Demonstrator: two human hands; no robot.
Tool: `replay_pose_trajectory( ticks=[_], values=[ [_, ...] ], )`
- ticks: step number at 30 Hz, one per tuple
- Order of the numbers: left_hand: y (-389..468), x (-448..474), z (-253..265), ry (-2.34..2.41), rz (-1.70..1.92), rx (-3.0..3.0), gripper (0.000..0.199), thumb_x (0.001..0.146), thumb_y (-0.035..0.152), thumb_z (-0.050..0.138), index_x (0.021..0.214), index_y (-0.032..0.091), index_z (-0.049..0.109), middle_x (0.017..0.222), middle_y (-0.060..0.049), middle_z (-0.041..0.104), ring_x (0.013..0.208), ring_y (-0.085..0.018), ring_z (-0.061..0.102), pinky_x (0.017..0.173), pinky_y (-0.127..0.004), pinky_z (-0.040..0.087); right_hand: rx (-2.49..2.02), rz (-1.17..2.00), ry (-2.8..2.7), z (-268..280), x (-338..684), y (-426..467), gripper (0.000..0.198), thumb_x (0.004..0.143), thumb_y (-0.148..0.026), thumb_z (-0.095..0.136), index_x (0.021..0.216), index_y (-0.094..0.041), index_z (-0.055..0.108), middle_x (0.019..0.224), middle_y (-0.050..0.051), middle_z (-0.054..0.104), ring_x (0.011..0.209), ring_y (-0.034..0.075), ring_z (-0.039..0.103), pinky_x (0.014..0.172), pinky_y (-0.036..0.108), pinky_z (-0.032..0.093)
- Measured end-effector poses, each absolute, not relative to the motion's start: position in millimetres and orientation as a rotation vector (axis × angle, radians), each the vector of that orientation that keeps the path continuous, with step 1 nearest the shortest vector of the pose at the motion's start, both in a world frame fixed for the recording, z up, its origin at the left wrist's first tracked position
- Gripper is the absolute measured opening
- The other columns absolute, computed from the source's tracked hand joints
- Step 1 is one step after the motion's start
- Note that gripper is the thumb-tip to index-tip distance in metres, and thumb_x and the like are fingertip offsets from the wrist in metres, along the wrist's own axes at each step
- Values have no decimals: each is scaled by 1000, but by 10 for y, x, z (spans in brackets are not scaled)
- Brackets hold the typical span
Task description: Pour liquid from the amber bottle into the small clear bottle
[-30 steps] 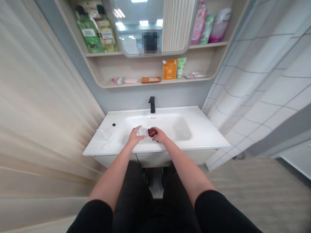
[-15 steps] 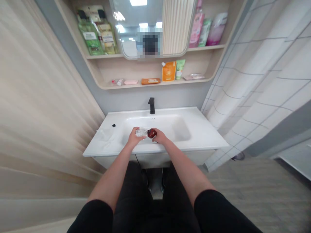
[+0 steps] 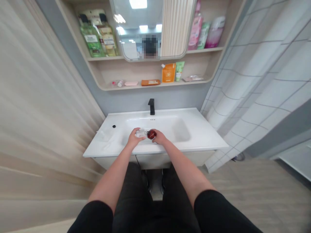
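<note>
Over the front part of the white sink basin, my left hand (image 3: 133, 138) is closed round a small clear bottle (image 3: 141, 133) lying sideways. My right hand (image 3: 159, 137) grips a rounded dark red bottle (image 3: 152, 134), also on its side. The narrow dark end of the red bottle points left and meets the right end of the clear one; whether they touch or fit together is too small to tell. On the left counter lies a small round black cap (image 3: 114, 126), apart from both hands.
A black faucet (image 3: 152, 106) stands behind the basin (image 3: 181, 128). Above it hangs a mirror cabinet with a lower shelf (image 3: 131, 86) holding an orange pouch (image 3: 168, 72), a green tube (image 3: 179, 71) and soap-like bars. Green bottles (image 3: 92, 38) stand upper left. A curtain (image 3: 48, 97) borders the left.
Both hands keep their grips and barely move. The red bottle appears turned very slightly in the right hand. The view has tipped up a little.
</note>
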State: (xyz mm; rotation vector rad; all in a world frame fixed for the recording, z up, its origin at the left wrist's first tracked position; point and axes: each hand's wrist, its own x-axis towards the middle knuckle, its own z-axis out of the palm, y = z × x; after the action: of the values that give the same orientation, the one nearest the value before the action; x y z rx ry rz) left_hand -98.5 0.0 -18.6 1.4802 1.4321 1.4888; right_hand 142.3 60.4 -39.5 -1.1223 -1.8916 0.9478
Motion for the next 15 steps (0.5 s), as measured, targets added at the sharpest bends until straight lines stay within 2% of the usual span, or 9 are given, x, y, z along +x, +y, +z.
replay_pose_trajectory(
  ticks=[5, 15],
  values=[
    [-9, -975, -176, 1420, 1506, 1476, 76, 55, 32, 104, 124, 25, 73, 128, -8, 73, 120, -29, 69, 117, -48, 51, -1128, 965, -1895, -397, 1429, 604, 87, 49, -2, 87, 131, -27, 75, 132, 5, 81, 125, 35, 75, 116, 50, 57],
    [26, -1007, -241, 1415, 1506, 1498, 79, 55, 33, 104, 128, 24, 74, 127, -7, 74, 119, -29, 70, 116, -48, 52, -1127, 923, -1917, -432, 1428, 624, 86, 50, -3, 87, 133, -26, 75, 131, 5, 81, 124, 34, 75, 116, 48, 57]
  ],
)
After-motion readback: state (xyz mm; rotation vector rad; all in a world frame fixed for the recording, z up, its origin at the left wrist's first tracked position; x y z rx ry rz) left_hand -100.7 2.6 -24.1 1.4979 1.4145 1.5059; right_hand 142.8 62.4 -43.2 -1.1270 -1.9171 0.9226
